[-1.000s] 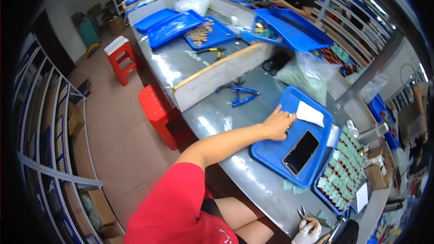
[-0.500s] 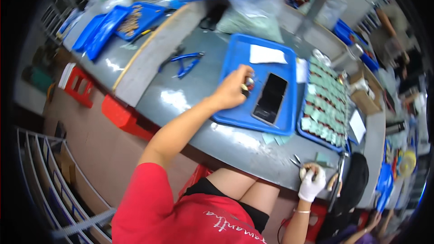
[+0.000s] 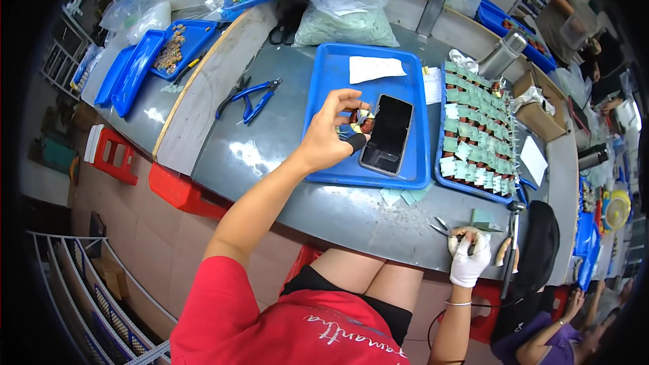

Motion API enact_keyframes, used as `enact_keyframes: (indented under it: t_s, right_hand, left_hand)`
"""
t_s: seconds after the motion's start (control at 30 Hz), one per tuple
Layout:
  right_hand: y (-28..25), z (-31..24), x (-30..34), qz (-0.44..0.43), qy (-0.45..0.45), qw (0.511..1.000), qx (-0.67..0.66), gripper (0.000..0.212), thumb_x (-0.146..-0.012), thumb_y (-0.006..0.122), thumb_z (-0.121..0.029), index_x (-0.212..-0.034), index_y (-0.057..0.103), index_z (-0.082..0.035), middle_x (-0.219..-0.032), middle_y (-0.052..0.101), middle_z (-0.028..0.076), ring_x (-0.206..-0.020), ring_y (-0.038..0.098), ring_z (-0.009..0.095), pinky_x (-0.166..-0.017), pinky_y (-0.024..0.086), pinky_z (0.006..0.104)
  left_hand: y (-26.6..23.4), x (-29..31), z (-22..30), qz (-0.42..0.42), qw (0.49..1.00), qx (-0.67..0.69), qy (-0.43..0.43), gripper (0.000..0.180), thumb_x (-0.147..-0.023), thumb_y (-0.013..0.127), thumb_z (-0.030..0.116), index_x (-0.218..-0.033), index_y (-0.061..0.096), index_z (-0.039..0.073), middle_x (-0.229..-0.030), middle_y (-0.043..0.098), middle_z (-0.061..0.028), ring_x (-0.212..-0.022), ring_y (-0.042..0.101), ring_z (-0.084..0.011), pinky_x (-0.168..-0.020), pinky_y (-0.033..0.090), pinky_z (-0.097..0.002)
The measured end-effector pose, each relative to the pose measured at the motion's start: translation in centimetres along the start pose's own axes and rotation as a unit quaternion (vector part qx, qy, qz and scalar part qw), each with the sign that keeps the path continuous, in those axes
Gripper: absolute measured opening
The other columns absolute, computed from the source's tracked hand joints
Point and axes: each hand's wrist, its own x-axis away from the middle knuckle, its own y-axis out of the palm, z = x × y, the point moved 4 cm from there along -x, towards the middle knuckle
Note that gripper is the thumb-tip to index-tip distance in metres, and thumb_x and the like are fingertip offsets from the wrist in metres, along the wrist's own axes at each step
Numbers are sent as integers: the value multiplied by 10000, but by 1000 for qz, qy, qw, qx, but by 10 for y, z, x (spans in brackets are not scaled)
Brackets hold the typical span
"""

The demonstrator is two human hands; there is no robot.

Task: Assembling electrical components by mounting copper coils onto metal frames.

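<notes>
My left hand [image 3: 331, 132] is above the blue tray [image 3: 312, 105], with a black cover on one fingertip. Its fingers and thumb pinch a small copper-wound ring coil [image 3: 363, 122] with yellow parts. Beside the coil, a dark phone [image 3: 389, 134] lies in the tray, below a white paper [image 3: 376, 67]. My right hand [image 3: 470, 257], in a white glove with bare fingertips, rests closed at the table's near edge. What its curled fingers hold is hidden. Pointed metal tips [image 3: 440, 226] show just left of it, and green pieces [image 3: 481, 218] lie beyond it.
Right of the blue tray stands another tray packed with green-topped coils [image 3: 476, 132]. Blue-handled pliers [image 3: 253, 98] lie to the left. A bag of green pieces [image 3: 348, 20] sits behind. A black-handled tool [image 3: 510, 250], a steel flask [image 3: 503, 53] and a cardboard box [image 3: 544, 105] are at right.
My left hand has turned over the tray, so the coil shows more plainly between its fingers. The view has shifted a little. My right hand keeps its place at the table edge.
</notes>
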Motion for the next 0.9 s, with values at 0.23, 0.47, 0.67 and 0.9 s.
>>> enact_keyframes:
  t_s: [0.23, 0.47, 0.67, 0.9]
  right_hand:
    - [1, -12, 2, 6, -3, 1000, 0, 64, -842, 606, -27, -786, 579, -40, -781, 648, 102, -709, 606, 285, -679, 470, 362]
    - [-9, -11, -10, 15, 2, 999, -30, 41, -769, 651, -62, -756, 656, -101, -786, 664, 92, -708, 630, 293, -675, 502, 394]
    - [-16, -25, -16, 11, -59, 995, 74, 148, -697, 683, -227, -771, 579, -152, -813, 582, 45, -812, 575, 244, -711, 444, 400]
    - [-26, -8, 5, 59, -42, 991, 111, 197, -660, 700, -264, -779, 576, -167, -802, 567, 26, -809, 552, 230, -737, 409, 393]
  left_hand:
    - [-4, 13, 11, -7, 999, 49, 4, 697, -719, 751, -75, -1294, 375, 42, -1232, 550, -176, -1114, 568, -230, -930, 497, -343]
    - [7, 3, 1, 6, 999, -16, -31, 704, -661, 585, -160, -1304, 402, 60, -1246, 538, -169, -1067, 594, -262, -898, 518, -349]
    - [-14, 5, -27, 64, 924, -370, 72, 502, -706, 576, -92, -1197, 562, 9, -1130, 582, -181, -1087, 568, -345, -971, 424, -382]
    - [26, 9, -18, -28, 918, -392, 46, 428, -833, 601, -30, -1248, 512, 31, -1249, 481, -172, -1131, 520, -353, -987, 405, -389]
